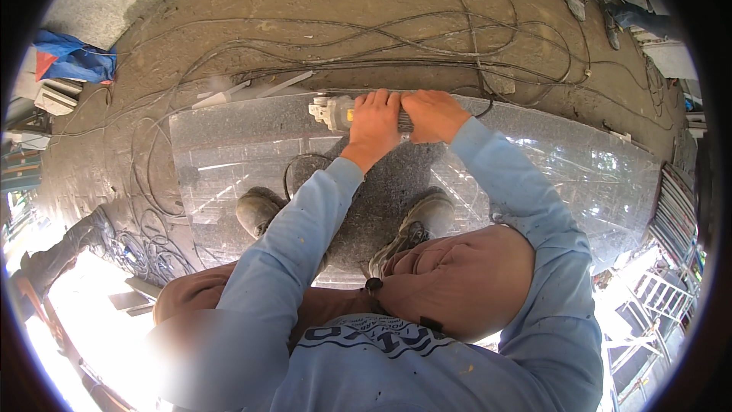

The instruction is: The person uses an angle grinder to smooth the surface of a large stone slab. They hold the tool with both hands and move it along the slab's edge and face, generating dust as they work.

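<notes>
A grey angle grinder (329, 113) lies level along the far edge of a dark, glossy stone slab (549, 160), its metal head pointing left. My left hand (375, 123) is wrapped over the body just behind the head. Close beside it, my right hand (431, 114) grips the rear of the body, and the fingers of both hands are closed. The grinder's disc is hardly visible, and I cannot tell whether it touches the stone. A dark cord leaves the tool past my right hand. My shoes (428, 217) rest on the slab as I squat over it.
Long black cables (366, 30) snake over the muddy ground beyond the slab, with more coils (149, 248) at the left. Thin pale strips (284, 84) lie by the far edge. A blue and red sheet (82, 57) sits far left; another person's shoes (576, 0) show far right.
</notes>
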A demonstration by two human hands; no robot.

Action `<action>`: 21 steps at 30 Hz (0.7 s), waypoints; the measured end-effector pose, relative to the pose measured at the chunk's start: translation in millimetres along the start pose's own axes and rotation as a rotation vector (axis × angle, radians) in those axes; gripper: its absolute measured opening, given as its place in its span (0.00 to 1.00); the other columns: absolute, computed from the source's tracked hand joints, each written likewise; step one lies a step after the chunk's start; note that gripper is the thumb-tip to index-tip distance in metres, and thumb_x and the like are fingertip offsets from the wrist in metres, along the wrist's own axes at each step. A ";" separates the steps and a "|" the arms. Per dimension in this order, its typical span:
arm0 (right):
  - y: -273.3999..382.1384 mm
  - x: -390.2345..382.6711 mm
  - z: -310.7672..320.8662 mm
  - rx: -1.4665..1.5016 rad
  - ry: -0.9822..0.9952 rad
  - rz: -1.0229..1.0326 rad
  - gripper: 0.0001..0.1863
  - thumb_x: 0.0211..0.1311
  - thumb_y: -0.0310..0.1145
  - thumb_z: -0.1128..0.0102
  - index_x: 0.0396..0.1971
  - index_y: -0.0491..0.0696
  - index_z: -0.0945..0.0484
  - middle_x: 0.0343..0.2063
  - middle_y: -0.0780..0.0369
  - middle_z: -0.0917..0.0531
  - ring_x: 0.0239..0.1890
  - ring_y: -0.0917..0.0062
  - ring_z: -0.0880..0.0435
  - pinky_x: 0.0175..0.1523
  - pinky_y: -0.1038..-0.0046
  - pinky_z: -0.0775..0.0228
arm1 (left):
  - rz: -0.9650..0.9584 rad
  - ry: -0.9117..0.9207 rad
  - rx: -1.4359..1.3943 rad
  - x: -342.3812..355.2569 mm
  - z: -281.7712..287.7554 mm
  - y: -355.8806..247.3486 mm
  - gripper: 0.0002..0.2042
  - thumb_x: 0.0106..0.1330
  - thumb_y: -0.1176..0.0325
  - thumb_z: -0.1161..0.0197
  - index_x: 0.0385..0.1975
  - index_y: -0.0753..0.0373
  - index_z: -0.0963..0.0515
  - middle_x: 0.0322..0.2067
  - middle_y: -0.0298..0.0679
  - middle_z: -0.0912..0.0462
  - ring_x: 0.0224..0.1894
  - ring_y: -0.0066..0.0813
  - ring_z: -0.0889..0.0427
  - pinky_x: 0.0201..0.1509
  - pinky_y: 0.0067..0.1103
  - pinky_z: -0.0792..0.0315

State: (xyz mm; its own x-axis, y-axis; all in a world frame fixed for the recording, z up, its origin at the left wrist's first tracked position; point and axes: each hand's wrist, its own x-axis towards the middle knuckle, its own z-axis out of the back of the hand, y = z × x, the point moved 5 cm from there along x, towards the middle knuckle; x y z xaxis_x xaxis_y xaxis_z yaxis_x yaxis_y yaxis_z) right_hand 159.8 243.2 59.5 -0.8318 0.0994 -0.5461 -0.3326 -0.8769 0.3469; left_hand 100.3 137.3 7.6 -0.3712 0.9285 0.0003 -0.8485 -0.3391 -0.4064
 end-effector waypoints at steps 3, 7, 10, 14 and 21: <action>2.0 4.9 -4.5 -0.002 -0.002 0.003 0.25 0.43 0.32 0.20 0.44 0.42 0.19 0.41 0.54 0.12 0.47 0.57 0.12 0.51 0.58 0.19 | 0.004 0.019 0.017 -0.9 -4.7 7.2 0.33 0.44 0.64 0.19 0.53 0.59 0.24 0.45 0.38 0.21 0.54 0.40 0.21 0.61 0.37 0.31; 2.1 12.8 -10.5 0.010 0.002 0.011 0.24 0.44 0.31 0.20 0.43 0.42 0.19 0.40 0.54 0.12 0.47 0.57 0.12 0.51 0.58 0.19 | 0.003 0.015 0.003 -2.5 -4.3 13.4 0.32 0.44 0.64 0.19 0.52 0.59 0.24 0.45 0.39 0.21 0.54 0.41 0.21 0.61 0.37 0.31; 5.2 18.2 -12.1 0.005 0.029 0.009 0.23 0.44 0.31 0.20 0.42 0.42 0.19 0.40 0.54 0.12 0.48 0.58 0.12 0.51 0.59 0.19 | 0.006 0.008 0.008 -3.2 -4.3 18.2 0.31 0.44 0.64 0.19 0.51 0.59 0.24 0.44 0.39 0.21 0.54 0.41 0.21 0.60 0.37 0.31; 12.2 20.1 -8.2 0.019 0.009 0.031 0.23 0.45 0.31 0.20 0.42 0.42 0.19 0.41 0.54 0.12 0.49 0.58 0.13 0.52 0.59 0.19 | 0.022 0.023 0.007 -4.9 -4.2 24.8 0.32 0.44 0.64 0.19 0.53 0.59 0.23 0.44 0.39 0.21 0.54 0.40 0.21 0.60 0.37 0.31; 9.9 20.2 -10.4 0.015 0.007 0.027 0.24 0.46 0.32 0.19 0.43 0.42 0.19 0.41 0.54 0.12 0.49 0.58 0.13 0.53 0.59 0.19 | 0.005 0.006 0.003 -4.6 0.8 20.6 0.32 0.45 0.63 0.20 0.54 0.59 0.23 0.45 0.39 0.20 0.54 0.40 0.21 0.61 0.37 0.31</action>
State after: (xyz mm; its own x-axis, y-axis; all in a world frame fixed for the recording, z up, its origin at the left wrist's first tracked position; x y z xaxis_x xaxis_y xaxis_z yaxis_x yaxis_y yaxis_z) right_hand 144.4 231.6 43.9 -0.8375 0.0727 -0.5416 -0.3169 -0.8721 0.3729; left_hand 84.2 125.9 0.0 -0.3733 0.9277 -0.0070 -0.8478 -0.3442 -0.4034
